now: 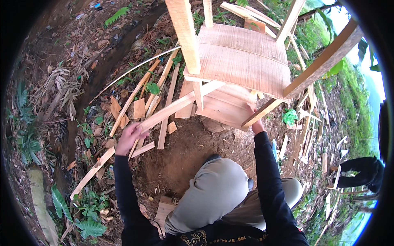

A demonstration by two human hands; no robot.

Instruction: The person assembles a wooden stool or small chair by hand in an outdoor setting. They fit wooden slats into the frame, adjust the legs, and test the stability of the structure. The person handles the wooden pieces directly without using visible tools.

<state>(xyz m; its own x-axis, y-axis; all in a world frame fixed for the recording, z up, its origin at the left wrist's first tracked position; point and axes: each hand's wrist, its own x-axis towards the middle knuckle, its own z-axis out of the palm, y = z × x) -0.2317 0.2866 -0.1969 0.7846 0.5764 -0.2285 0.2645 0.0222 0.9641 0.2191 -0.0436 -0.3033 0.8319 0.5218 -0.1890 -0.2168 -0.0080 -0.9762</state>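
A wooden frame with a shelf of planks (242, 57) stands in front of me on several posts, with a lower board (225, 104) beneath the shelf. My left hand (130, 136) is closed around the near end of a pale wooden strip (168, 110). That strip slants up to the right, passes by the frame's left leg (198, 94) and reaches in under the shelf's near edge. At the near right leg (264, 111), my right hand (256, 123) is wrapped round the wood close to the lower board, its fingers partly hidden behind the leg.
Long wooden sticks (167, 110) and offcuts lie on the soil left of the frame. More scrap wood (305, 139) is scattered to the right, near green plants (289, 117). A person in dark clothes (361, 172) is at the far right. A tall post (184, 37) rises near the shelf's left corner.
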